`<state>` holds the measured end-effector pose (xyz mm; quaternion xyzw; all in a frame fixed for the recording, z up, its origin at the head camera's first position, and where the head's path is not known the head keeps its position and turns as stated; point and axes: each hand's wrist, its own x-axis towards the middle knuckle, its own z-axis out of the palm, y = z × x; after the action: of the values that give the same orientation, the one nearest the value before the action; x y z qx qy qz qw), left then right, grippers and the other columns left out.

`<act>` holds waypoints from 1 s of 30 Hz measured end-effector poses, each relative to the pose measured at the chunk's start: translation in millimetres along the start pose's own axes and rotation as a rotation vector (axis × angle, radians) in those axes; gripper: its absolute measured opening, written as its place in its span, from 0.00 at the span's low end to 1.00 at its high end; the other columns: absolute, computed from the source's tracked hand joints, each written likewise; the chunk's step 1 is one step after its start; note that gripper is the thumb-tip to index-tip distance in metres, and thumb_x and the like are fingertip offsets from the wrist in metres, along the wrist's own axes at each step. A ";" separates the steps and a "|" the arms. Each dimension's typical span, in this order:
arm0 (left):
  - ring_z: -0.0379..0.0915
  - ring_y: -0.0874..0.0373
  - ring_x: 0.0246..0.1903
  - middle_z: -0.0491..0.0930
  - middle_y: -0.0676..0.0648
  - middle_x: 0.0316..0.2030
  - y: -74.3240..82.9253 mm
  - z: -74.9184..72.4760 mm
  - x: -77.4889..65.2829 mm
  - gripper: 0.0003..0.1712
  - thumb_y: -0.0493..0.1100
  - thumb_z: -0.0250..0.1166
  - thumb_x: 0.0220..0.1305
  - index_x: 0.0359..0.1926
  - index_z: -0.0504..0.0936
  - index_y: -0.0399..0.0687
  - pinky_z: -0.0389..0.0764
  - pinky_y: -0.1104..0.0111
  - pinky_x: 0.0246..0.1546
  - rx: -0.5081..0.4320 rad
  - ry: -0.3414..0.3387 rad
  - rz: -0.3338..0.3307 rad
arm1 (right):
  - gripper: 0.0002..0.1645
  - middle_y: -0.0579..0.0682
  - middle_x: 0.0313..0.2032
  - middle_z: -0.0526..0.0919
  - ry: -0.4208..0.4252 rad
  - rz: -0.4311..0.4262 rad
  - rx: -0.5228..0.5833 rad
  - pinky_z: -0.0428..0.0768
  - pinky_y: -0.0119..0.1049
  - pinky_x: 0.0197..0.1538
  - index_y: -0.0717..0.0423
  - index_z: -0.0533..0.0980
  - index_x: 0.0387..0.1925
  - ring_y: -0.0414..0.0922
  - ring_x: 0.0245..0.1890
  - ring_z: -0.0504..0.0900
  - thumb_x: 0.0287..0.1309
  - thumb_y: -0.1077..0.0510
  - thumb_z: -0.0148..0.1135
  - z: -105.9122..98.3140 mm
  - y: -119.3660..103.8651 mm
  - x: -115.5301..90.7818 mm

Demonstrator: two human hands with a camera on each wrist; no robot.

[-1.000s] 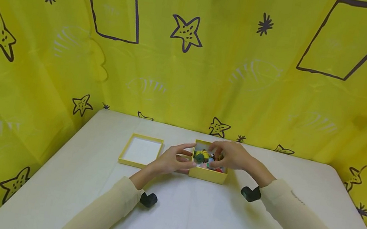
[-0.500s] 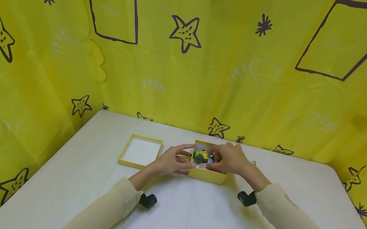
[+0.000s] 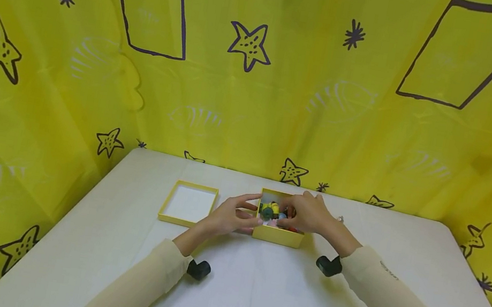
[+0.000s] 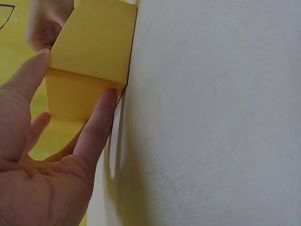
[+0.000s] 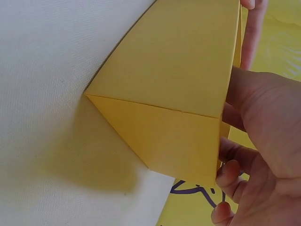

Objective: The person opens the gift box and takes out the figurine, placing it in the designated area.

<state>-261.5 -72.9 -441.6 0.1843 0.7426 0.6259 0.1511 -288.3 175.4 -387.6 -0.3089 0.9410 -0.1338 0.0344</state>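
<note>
In the box (image 3: pixel 277 236), the right hand (image 3: pixel 312 213) now reaches deeper.

A person's right hand (image 3: pixel 309 213) dips lower into the yellow box (image 3: pixel 277 236) than a second earlier, now covering more of the light blue piece (image 3: pixel 282 216) inside. The black wrist camera (image 3: pixel 328 265) and cream right sleeve (image 3: pixel 371 264) edge leftward, exposing a tiny, indistinct object (image 3: pixel 340 219) beyond the wrist.
</note>
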 end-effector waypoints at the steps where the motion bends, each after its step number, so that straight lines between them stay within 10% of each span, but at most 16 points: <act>1: 0.79 0.42 0.58 0.72 0.32 0.65 0.2 0.2 -0.3 0.44 0.39 0.72 0.66 0.78 0.63 0.49 0.88 0.59 0.46 -0.001 0.000 0.001 | 0.13 0.40 0.20 0.75 0.000 0.002 0.001 0.60 0.43 0.36 0.47 0.84 0.34 0.42 0.27 0.70 0.56 0.46 0.78 -0.1 -0.2 -0.3; 30: 0.79 0.43 0.58 0.71 0.32 0.65 1.0 0.5 -1.2 0.44 0.37 0.72 0.66 0.79 0.63 0.50 0.88 0.58 0.46 -0.020 0.000 -0.002 | 0.08 0.42 0.33 0.84 0.041 -0.078 0.117 0.62 0.45 0.40 0.51 0.81 0.35 0.47 0.34 0.78 0.56 0.59 0.74 1.0 -3.1 -5.2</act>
<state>-260.2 -72.8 -440.7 0.1819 0.7364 0.6332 0.1539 -282.2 175.9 -387.8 -0.3401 0.9193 -0.1960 0.0280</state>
